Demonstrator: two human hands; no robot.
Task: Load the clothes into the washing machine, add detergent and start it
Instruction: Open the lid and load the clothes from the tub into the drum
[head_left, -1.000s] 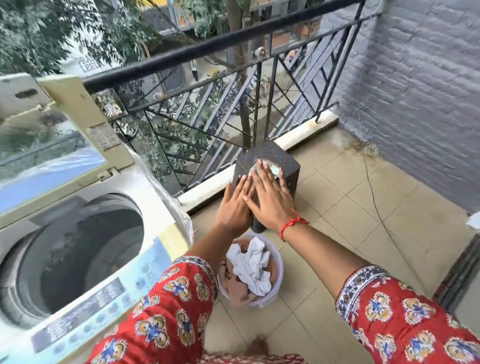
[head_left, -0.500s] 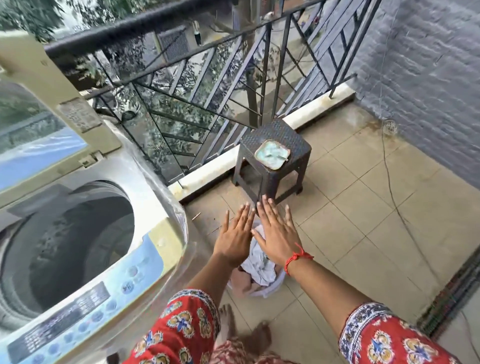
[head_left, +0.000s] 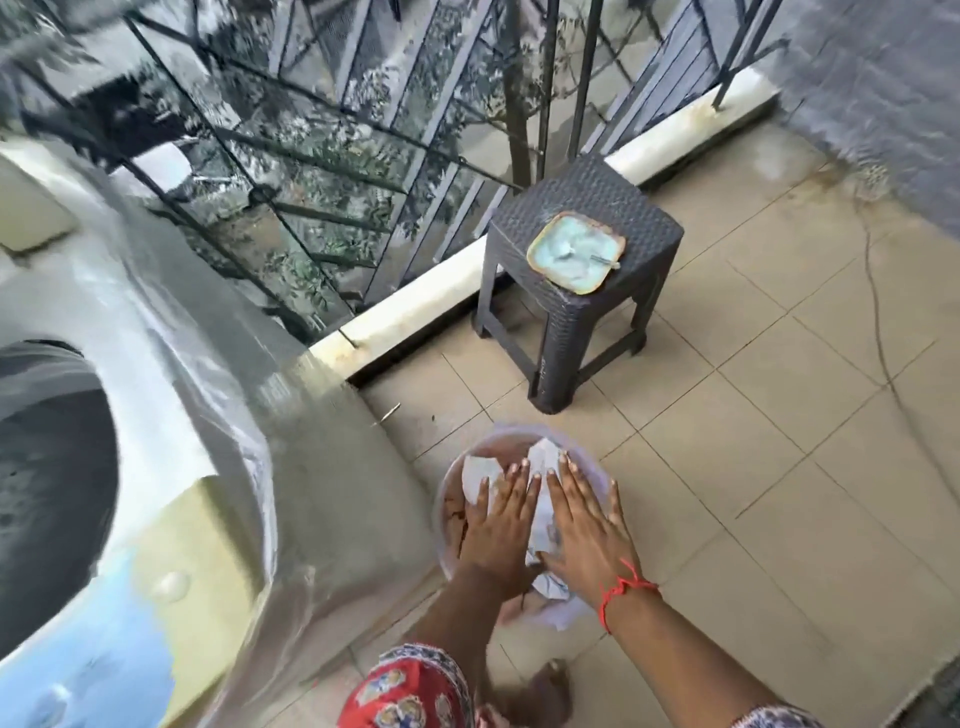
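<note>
A round white basin (head_left: 519, 434) stands on the tiled floor, holding white and pinkish-brown clothes (head_left: 480, 475). My left hand (head_left: 498, 519) and my right hand (head_left: 582, 519) lie flat, side by side, on top of the clothes with fingers spread, gripping nothing. The top-loading washing machine (head_left: 218, 415) fills the left of the view, its dark drum (head_left: 47, 467) uncovered. On a dark plastic stool (head_left: 571, 322) sits a pale blue square dish (head_left: 575, 253) with a spoon in it.
A black metal railing (head_left: 363, 156) on a white kerb closes the far side of the balcony. A grey brick wall (head_left: 883, 78) stands at the right, and a thin cable (head_left: 878, 322) runs across the floor tiles.
Both hands have come down from beside the stool onto the clothes in the basin. The view has tilted downward and nearer to the floor.
</note>
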